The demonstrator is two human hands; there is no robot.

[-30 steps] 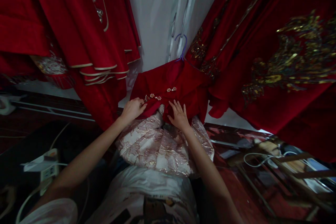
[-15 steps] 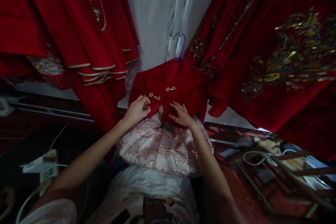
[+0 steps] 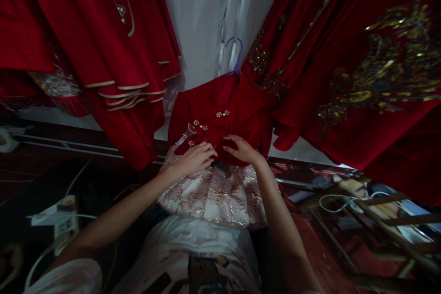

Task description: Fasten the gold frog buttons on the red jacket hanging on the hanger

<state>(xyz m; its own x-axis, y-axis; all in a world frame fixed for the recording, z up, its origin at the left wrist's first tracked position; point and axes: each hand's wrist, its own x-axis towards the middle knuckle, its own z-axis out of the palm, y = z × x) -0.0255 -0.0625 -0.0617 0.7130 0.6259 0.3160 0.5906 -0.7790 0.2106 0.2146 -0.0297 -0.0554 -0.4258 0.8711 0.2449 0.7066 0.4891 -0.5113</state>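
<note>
A small red jacket [image 3: 253,101] with pearl-and-bead clasps [image 3: 223,114] hangs from a purple hanger [image 3: 235,57] in front of me. Below its front hem spreads a pale pink brocade skirt [image 3: 213,195] with shiny gold pattern, partly in my lap. My left hand [image 3: 198,158] lies at the jacket's lower front edge, fingers bent and slightly apart; its fingertips reach the middle opening. My right hand [image 3: 241,149] rests on the other front panel, thumb and fingers apart. A beaded tassel ornament [image 3: 189,131] shows on the jacket's left side, above my left hand.
Red garments with pale piping [image 3: 131,64] hang at left, and red garments with gold sequin embroidery [image 3: 389,69] at right. A power strip [image 3: 65,218] with white cables lies on a dark surface at lower left. A wooden frame [image 3: 344,239] with a white cable stands at lower right.
My left hand has left the clasps on the left flap and moved right and down to the middle of the hem, uncovering the tassel ornament. My right hand has barely moved.
</note>
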